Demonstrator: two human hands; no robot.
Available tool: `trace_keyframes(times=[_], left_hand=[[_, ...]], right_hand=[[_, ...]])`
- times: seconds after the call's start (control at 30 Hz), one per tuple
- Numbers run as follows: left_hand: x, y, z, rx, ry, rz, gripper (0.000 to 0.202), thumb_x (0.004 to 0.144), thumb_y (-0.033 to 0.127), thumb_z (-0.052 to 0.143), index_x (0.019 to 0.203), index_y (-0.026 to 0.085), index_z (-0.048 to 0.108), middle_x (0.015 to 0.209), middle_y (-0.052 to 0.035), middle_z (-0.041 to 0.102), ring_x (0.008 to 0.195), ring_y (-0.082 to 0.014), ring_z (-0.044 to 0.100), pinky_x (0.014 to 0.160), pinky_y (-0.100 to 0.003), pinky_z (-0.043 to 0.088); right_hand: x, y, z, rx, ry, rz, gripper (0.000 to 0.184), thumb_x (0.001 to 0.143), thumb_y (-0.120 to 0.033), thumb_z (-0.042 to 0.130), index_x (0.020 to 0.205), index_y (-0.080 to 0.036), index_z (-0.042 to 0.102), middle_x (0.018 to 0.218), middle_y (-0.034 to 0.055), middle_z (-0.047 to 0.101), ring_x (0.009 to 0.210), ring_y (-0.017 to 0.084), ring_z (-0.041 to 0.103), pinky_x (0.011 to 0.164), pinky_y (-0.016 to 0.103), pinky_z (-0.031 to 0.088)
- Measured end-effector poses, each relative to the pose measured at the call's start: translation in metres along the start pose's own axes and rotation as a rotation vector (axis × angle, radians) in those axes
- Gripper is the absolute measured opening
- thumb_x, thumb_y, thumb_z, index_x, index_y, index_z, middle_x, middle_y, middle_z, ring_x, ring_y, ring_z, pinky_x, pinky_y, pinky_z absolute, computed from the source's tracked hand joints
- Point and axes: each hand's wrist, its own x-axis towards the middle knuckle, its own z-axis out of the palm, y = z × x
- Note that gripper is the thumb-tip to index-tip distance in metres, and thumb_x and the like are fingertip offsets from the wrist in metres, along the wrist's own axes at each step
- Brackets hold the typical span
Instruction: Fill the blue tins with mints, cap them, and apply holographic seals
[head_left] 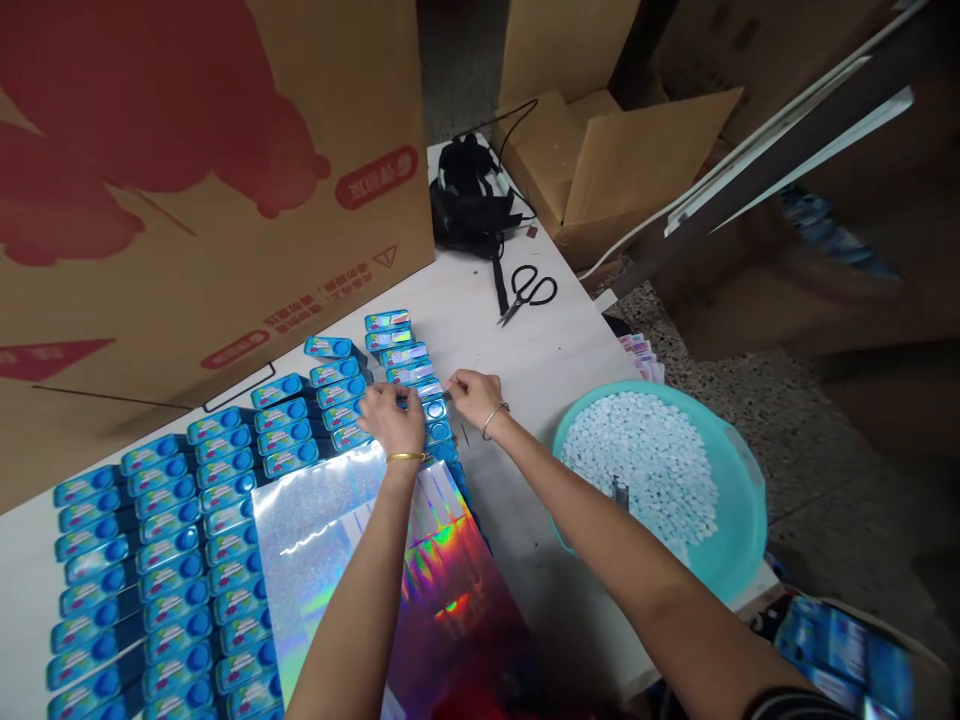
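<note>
Rows of small blue boxes (169, 525) with printed tops cover the left of the table. My left hand (394, 415), with a gold bracelet, is over the right-hand column of boxes, fingers bent in a pinch. Just right of that column, my right hand (476, 398), with a silver bangle, has its thumb and finger pressed together. What either pinch holds is too small to make out. Shiny strips (405, 354) lie across several box tops near my fingers. Beneath my left forearm rests a holographic sheet (315, 520), partly covered by the arm.
A turquoise basin (739, 540) full of small white pieces stands at the table's right edge. Black-handled scissors (529, 290) and a black bag (469, 200) lie farther back. A large cardboard carton (360, 90) borders the back left; an open carton (630, 160) is beyond.
</note>
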Motion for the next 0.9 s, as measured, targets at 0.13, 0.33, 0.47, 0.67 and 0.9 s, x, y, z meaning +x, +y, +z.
trace_keyframes(times=[0.13, 0.33, 0.47, 0.67, 0.9], left_hand=[[0.001, 0.004, -0.003, 0.047, 0.000, -0.051, 0.026, 0.074, 0.029, 0.066, 0.096, 0.019, 0.056, 0.112, -0.0109, 0.054, 0.109, -0.0323, 0.048, 0.089, -0.047, 0.036], [-0.001, 0.005, -0.002, 0.035, -0.007, -0.050, 0.023, 0.075, 0.027, 0.063, 0.094, 0.020, 0.053, 0.112, -0.0131, 0.051, 0.109, -0.0352, 0.046, 0.090, -0.053, 0.035], [0.001, 0.007, 0.006, -0.010, -0.013, -0.063, 0.016, 0.074, 0.024, 0.064, 0.088, 0.020, 0.056, 0.110, -0.0136, 0.053, 0.108, -0.0365, 0.047, 0.089, -0.056, 0.035], [-0.002, -0.038, -0.047, -0.286, -0.159, 0.202, 0.014, 0.085, 0.018, 0.047, 0.093, 0.019, 0.058, 0.098, -0.0077, 0.061, 0.095, -0.0218, 0.057, 0.086, -0.038, 0.044], [-0.058, -0.153, -0.149, 0.121, -0.370, 0.526, 0.022, 0.092, 0.031, 0.045, 0.100, 0.021, 0.062, 0.096, -0.0070, 0.064, 0.093, -0.0216, 0.057, 0.081, -0.035, 0.043]], right_hand=[[-0.006, 0.006, 0.008, 0.068, 0.035, 0.028, 0.016, 0.085, -0.031, 0.056, 0.089, -0.022, 0.069, 0.073, -0.0021, 0.065, 0.074, 0.015, 0.059, 0.080, 0.028, 0.037], [-0.034, 0.015, 0.025, 0.084, 0.044, -0.127, 0.043, 0.091, -0.015, 0.038, 0.124, -0.025, 0.062, 0.091, 0.0026, 0.064, 0.084, 0.015, 0.058, 0.078, 0.026, 0.039], [-0.038, 0.016, 0.020, -0.173, -0.085, -0.120, 0.051, 0.087, -0.009, 0.040, 0.132, -0.029, 0.057, 0.097, 0.0060, 0.064, 0.093, 0.020, 0.055, 0.080, 0.032, 0.036], [-0.065, -0.008, -0.002, -0.307, 0.010, -0.222, 0.048, 0.090, -0.013, 0.039, 0.137, -0.017, 0.050, 0.107, 0.0135, 0.061, 0.098, 0.027, 0.048, 0.082, 0.038, 0.033], [-0.149, -0.066, 0.057, -0.229, -0.250, -0.621, 0.038, 0.097, -0.021, 0.037, 0.130, -0.016, 0.054, 0.098, 0.0110, 0.061, 0.090, 0.024, 0.048, 0.076, 0.037, 0.036]])
